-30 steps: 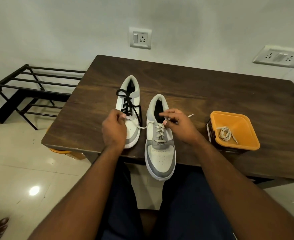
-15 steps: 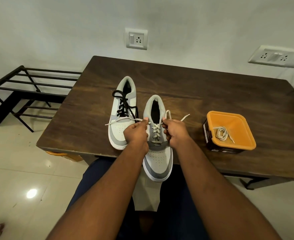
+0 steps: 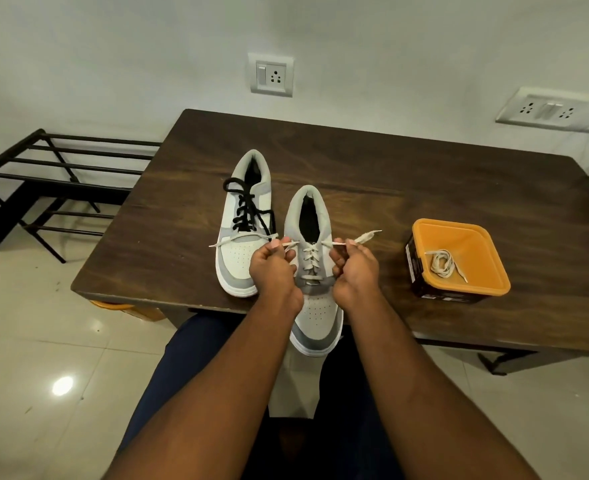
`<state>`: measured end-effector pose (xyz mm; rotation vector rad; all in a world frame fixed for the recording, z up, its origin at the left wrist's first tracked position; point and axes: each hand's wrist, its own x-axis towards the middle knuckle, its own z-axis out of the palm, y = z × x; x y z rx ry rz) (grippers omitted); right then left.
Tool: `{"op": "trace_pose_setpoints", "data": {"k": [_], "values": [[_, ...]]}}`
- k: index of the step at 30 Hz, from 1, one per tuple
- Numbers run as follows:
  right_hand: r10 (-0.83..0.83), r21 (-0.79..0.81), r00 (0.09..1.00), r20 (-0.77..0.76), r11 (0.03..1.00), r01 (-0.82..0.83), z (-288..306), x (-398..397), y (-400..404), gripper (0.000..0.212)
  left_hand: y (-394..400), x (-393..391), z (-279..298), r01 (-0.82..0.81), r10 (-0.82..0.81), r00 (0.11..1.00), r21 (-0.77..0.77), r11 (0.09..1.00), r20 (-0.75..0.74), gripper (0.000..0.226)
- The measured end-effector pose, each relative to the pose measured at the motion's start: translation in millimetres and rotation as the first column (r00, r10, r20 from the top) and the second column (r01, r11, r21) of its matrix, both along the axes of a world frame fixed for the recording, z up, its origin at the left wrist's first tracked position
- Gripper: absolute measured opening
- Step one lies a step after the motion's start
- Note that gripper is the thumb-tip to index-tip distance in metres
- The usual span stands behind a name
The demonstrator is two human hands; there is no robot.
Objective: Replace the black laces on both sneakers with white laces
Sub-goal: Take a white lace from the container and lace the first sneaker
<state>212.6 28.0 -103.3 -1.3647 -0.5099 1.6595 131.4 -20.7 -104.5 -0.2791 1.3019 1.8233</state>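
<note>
both hands, left [image 3: 273,271] and right [image 3: 355,271], pinched white lace [image 3: 309,261] ends on right sneaker [image 3: 315,306]; tub [image 3: 421,271] label was unreadable

- One view only, a wide-angle camera worn on the head; it looks forward and steeply down
- Forearms run up from the lower edge to frame centre; the wooden table [image 3: 424,188] fills the middle band, near
- Wall across the top; floor tiles lower left; straight lines bow outward at the edges
</note>
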Motion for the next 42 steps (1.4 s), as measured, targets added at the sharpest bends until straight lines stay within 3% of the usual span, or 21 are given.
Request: {"op": "trace_pose_setpoints", "data": {"k": [4, 6, 8, 10, 11, 13, 17, 19, 21, 25, 28, 35, 39, 42], "values": [[0.064, 0.125, 0.998, 0.016, 0.99, -0.066, 2, 2, -3, 0.012, 0, -7, 7, 0.071, -0.066, 0.993, 0.051, 0.996, -0.1, 0.01], [0.168, 0.276, 0.981, 0.101, 0.942, -0.19, 4, 7, -2, 0.011, 0, -18, 12, 0.15, -0.132, 0.955, 0.049, 0.987, -0.267, 0.011], [0.265, 0.514, 0.921, 0.284, 0.769, -0.38, 9, 13, 1, 0.009, 0, -26, 20, 0.311, -0.28, 0.801, -0.033, 0.95, -0.529, 0.017], [0.304, 0.659, 0.794, 0.527, 0.444, -0.608, 18, 16, 7, 0.015, 1, -29, 29, 0.482, -0.394, 0.606, -0.076, 0.873, -0.691, 0.026], [0.31, 0.657, 0.727, 0.612, 0.312, -0.686, 23, 17, 12, 0.013, 2, -29, 34, 0.552, -0.424, 0.561, -0.061, 0.832, -0.711, 0.03], [0.33, 0.616, 0.637, 0.697, 0.178, -0.767, 31, 19, 24, 0.006, 3, -30, 38, 0.639, -0.466, 0.537, -0.021, 0.769, -0.703, 0.042], [0.33, 0.462, 0.468, 0.82, 0.102, -0.881, 53, 23, 45, 0.022, 3, -33, 34, 0.708, -0.539, 0.381, -0.138, 0.692, -0.751, 0.082], [0.421, 0.407, 0.389, 0.819, 0.052, -0.912, 60, 22, 52, 0.014, 2, -36, 34, 0.745, -0.567, 0.323, -0.166, 0.646, -0.757, 0.097], [0.498, 0.374, 0.345, 0.796, 0.045, -0.926, 63, 18, 59, 0.006, 1, -37, 36, 0.76, -0.571, 0.34, -0.139, 0.635, -0.747, 0.106], [0.552, 0.336, 0.338, 0.762, 0.108, -0.936, 64, 14, 63, 0.006, 1, -38, 38, 0.705, -0.494, 0.393, -0.09, 0.703, -0.776, 0.109], [0.522, 0.346, 0.369, 0.768, 0.146, -0.927, 59, 10, 63, 0.004, 2, -37, 35, 0.667, -0.461, 0.337, -0.137, 0.733, -0.821, 0.1], [0.205, 0.357, 0.384, 0.9, 0.157, -0.921, 56, 8, 56, 0.004, -3, -44, 25, 0.607, -0.426, 0.23, -0.213, 0.766, -0.875, 0.091], [0.238, 0.319, 0.358, 0.903, 0.188, -0.929, 53, 10, 56, 0.018, -3, -46, 19, 0.554, -0.376, 0.149, -0.238, 0.798, -0.914, 0.073], [0.239, 0.265, 0.295, 0.925, 0.148, -0.953, 53, 8, 53, 0.011, 1, -42, 15, 0.429, -0.282, 0.184, -0.182, 0.885, -0.941, 0.057]]}}
